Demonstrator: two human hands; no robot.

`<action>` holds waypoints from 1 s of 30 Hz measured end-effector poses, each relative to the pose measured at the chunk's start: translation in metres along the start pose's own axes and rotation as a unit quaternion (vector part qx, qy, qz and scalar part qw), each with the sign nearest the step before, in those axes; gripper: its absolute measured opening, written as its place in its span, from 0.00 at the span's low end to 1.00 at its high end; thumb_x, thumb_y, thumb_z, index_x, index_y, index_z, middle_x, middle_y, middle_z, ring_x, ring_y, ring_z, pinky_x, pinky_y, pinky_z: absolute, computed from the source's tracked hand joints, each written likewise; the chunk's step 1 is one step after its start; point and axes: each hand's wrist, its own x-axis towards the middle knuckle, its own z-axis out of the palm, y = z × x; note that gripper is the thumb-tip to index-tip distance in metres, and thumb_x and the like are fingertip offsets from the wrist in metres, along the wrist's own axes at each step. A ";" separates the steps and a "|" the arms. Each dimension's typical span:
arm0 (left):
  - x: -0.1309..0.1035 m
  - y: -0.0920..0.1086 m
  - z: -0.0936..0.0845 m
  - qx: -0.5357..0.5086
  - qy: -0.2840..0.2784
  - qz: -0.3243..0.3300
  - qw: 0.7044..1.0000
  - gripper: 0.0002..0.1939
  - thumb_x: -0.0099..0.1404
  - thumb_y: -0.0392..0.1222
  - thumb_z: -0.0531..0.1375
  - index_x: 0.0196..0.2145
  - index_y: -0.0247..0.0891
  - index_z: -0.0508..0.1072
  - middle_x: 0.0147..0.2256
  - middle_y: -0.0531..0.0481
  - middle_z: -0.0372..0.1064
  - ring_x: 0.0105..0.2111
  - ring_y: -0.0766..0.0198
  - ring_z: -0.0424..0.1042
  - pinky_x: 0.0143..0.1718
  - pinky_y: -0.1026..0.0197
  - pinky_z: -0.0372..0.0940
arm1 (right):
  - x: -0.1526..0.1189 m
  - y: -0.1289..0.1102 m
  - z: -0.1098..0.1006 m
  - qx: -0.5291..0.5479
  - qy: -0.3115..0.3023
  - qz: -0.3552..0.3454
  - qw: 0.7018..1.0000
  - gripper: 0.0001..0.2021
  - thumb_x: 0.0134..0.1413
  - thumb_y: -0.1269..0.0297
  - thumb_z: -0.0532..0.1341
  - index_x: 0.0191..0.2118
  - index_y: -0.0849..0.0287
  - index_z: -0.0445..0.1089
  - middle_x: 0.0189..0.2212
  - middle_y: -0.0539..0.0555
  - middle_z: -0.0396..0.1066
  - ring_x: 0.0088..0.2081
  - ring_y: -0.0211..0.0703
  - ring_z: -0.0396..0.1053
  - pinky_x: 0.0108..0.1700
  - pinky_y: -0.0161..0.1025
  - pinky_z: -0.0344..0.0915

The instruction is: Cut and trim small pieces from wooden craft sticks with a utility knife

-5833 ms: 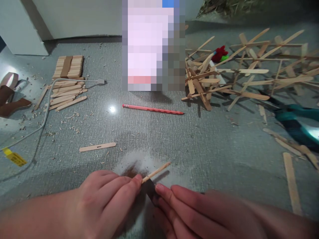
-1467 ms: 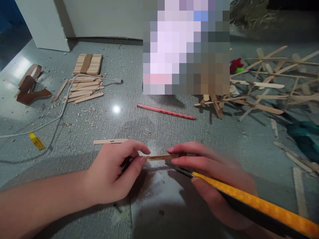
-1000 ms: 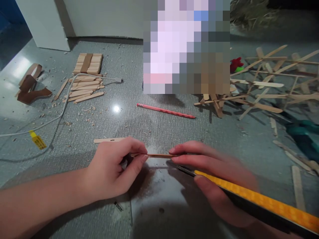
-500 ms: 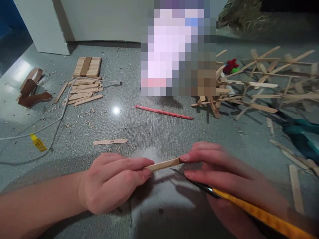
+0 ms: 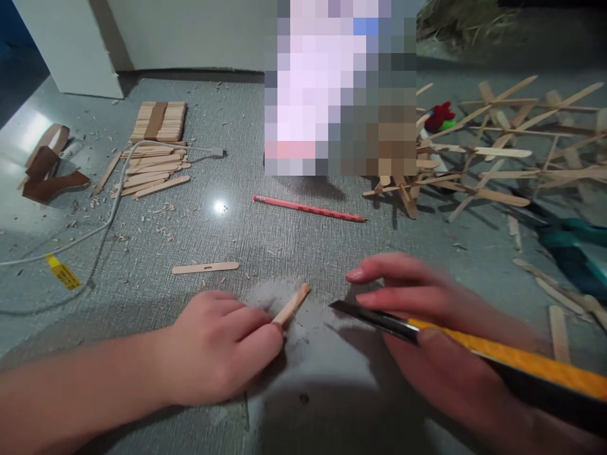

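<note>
My left hand point(image 5: 225, 351) is closed around one end of a wooden craft stick point(image 5: 293, 304), whose free end points up and to the right. My right hand point(image 5: 427, 322) grips a utility knife point(image 5: 467, 342) with a yellow and black handle between thumb and palm, its index and middle fingers stretched forward. The dark blade points left, a short gap away from the stick. Beyond my left hand lies another craft stick point(image 5: 205, 268) with a small slot in its middle. A pale worn patch point(image 5: 327, 354) of the surface is under the stick.
A red pencil point(image 5: 310, 209) lies ahead. Back left are a banded bundle of sticks point(image 5: 173, 121), loose sticks point(image 5: 154, 170), a white cable point(image 5: 109, 215) and brown strips point(image 5: 52, 180). At right stand a stick lattice point(image 5: 502, 148) and a teal-handled tool point(image 5: 576, 249). Shavings are scattered about.
My right fingers have let go of the craft stick's far end and drawn back with the knife. The stick has swung to a steeper angle in my left hand.
</note>
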 end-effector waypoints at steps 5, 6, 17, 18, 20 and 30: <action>0.005 0.007 -0.001 -0.010 -0.044 0.034 0.998 0.11 0.73 0.36 0.53 0.34 0.35 0.72 0.21 0.56 0.62 0.18 0.66 0.59 0.19 0.57 0.52 | 0.003 0.006 0.007 -0.011 -0.011 0.042 0.999 0.15 0.70 0.55 0.54 0.43 0.50 0.79 0.43 0.56 0.77 0.44 0.48 0.76 0.44 0.45 0.74; 0.006 0.006 -0.001 -0.018 -0.040 0.024 0.999 0.13 0.74 0.38 0.53 0.34 0.35 0.73 0.21 0.56 0.61 0.18 0.66 0.58 0.19 0.56 0.51 | 0.003 0.006 0.009 -0.017 -0.014 0.044 0.999 0.15 0.70 0.55 0.54 0.42 0.49 0.79 0.42 0.54 0.77 0.43 0.47 0.76 0.44 0.44 0.74; 0.007 -0.017 0.009 0.010 -0.103 -0.078 0.992 0.30 0.69 0.59 0.58 0.65 0.48 0.66 0.70 0.43 0.53 0.71 0.39 0.47 0.70 0.31 0.35 | 0.010 -0.013 0.019 -0.113 -0.090 -0.011 0.989 0.05 0.59 0.71 0.64 0.39 0.52 0.73 0.37 0.48 0.80 0.35 0.34 0.79 0.39 0.28 0.76; 0.006 -0.016 0.010 0.011 -0.108 -0.079 0.991 0.31 0.69 0.59 0.58 0.65 0.49 0.65 0.71 0.43 0.51 0.72 0.39 0.45 0.70 0.32 0.33 | 0.010 -0.013 0.021 -0.108 -0.096 -0.012 0.989 0.06 0.59 0.72 0.64 0.39 0.52 0.72 0.37 0.48 0.80 0.35 0.34 0.79 0.39 0.28 0.77; 0.005 -0.016 0.013 0.010 -0.109 -0.078 0.991 0.32 0.68 0.60 0.58 0.66 0.49 0.64 0.72 0.42 0.48 0.73 0.41 0.42 0.71 0.34 0.32 | 0.010 -0.013 0.024 -0.101 -0.105 -0.006 0.989 0.08 0.59 0.74 0.63 0.39 0.51 0.72 0.37 0.47 0.80 0.35 0.34 0.80 0.40 0.29 0.77; 0.009 -0.015 0.014 -0.023 -0.118 -0.092 0.988 0.34 0.65 0.59 0.62 0.66 0.47 0.66 0.72 0.43 0.51 0.73 0.44 0.45 0.71 0.33 0.37 | 0.012 -0.011 0.027 -0.116 -0.139 -0.027 0.983 0.07 0.58 0.73 0.64 0.38 0.52 0.72 0.35 0.49 0.81 0.32 0.38 0.81 0.36 0.31 0.79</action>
